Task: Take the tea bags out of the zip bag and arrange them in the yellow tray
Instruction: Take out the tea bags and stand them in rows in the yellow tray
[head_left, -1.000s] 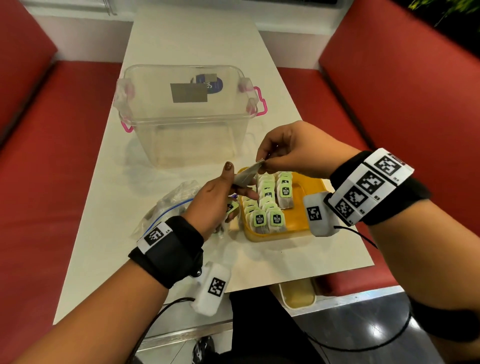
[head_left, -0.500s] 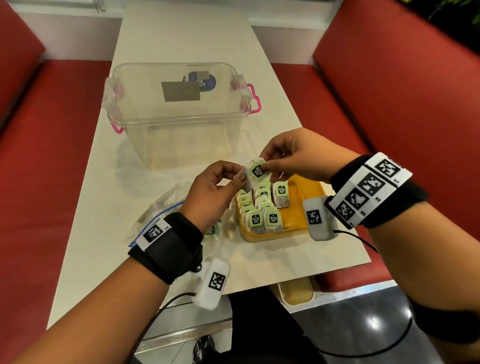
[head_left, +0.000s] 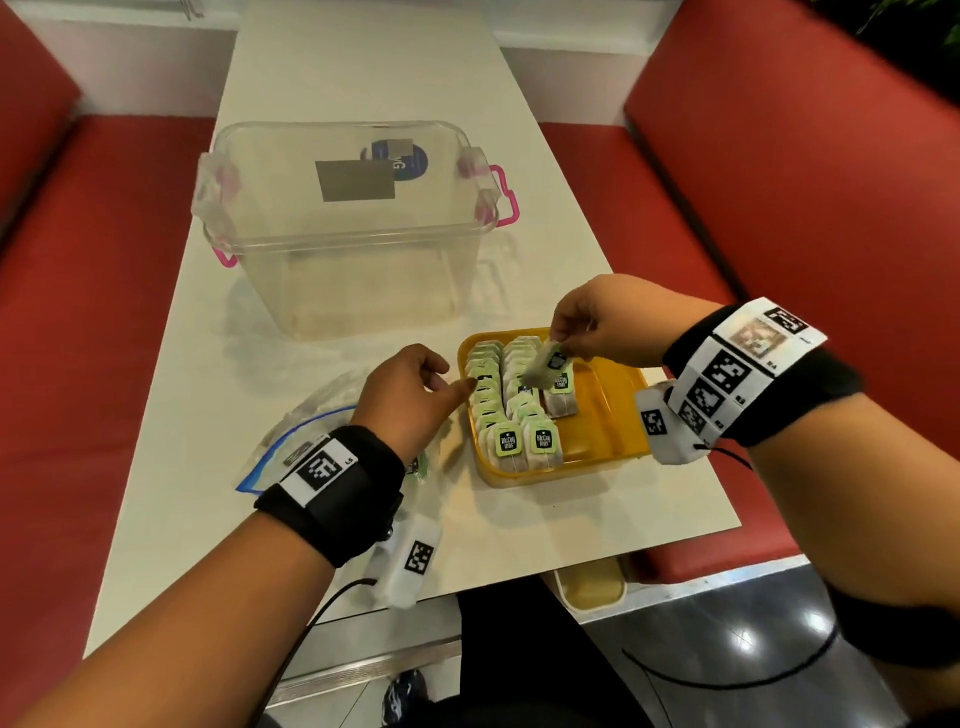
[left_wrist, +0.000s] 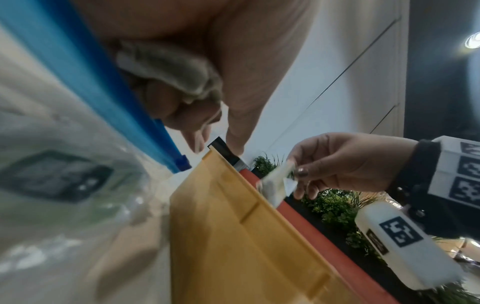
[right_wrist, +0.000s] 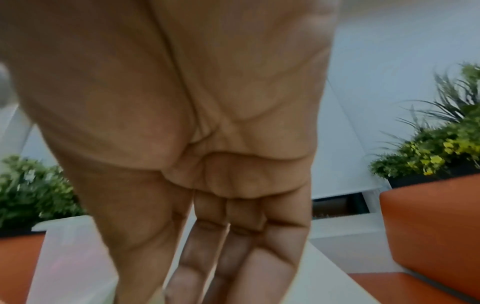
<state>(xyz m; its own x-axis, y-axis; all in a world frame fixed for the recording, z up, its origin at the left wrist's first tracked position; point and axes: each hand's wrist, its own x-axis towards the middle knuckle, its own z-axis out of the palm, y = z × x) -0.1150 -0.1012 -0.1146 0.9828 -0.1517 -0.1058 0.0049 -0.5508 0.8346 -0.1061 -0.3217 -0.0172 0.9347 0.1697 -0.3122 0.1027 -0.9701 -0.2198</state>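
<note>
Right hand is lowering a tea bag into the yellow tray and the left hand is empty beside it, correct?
Not quite. The right hand does hold a tea bag over the yellow tray, but the left hand is not empty: the left wrist view shows tea bags tucked in its palm.

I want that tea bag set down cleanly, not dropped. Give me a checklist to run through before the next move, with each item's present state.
1. Right hand has a firm pinch on the held tea bag: ok, pinched at its top end in the head view.
2. Held tea bag is over the yellow tray: ok.
3. Free space in the tray for it: ok, bare yellow floor right of the rows of tea bags.
4. Left hand out of the drop path: ok, it sits at the tray's left edge, and seems to hold another tea bag.
5. Zip bag emptied: cannot tell, though the left wrist view suggests a label inside.
</note>
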